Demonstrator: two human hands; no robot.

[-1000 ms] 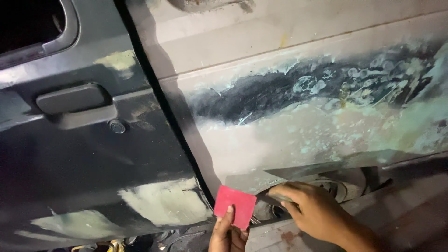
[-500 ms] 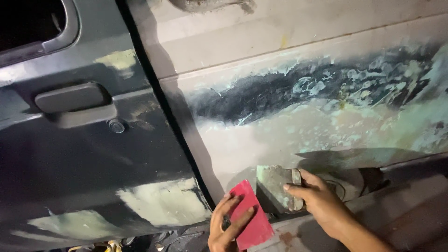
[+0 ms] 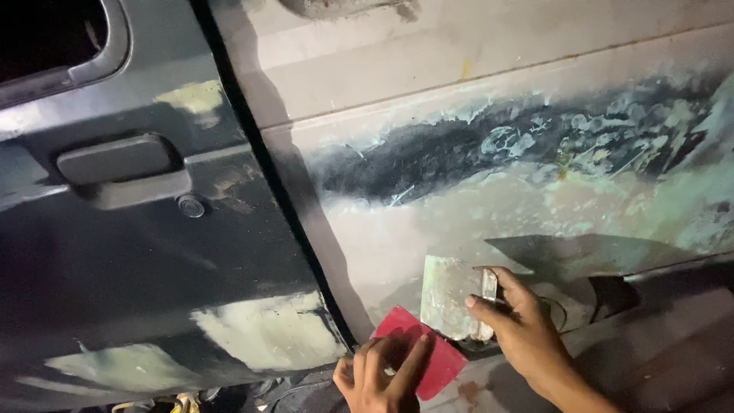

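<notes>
Filler covers much of the grey car panel (image 3: 474, 222), pale and smeared around a dark sanded streak running toward three o'clock. Low on that panel, at about six o'clock of the view, the right hand (image 3: 527, 333) pinches a pale, filler-coated spreader (image 3: 451, 297) by its right edge, thumb on the face and fingers curled behind; the blade stands nearly upright with its flat side toward us, close against the panel, though whether it touches I cannot tell. Just at seven o'clock from it, the left hand (image 3: 378, 375) has hold of a red plastic spreader (image 3: 428, 356), fingers laid flat across its face, its thumb hidden. The red card tilts up toward one o'clock, and its upper corner meets the lower edge of the pale blade. Off at nine o'clock sits the dark door (image 3: 130, 252) with its recessed handle (image 3: 115, 158) and a round lock (image 3: 190, 206), with patches of light filler along its lower part.
</notes>
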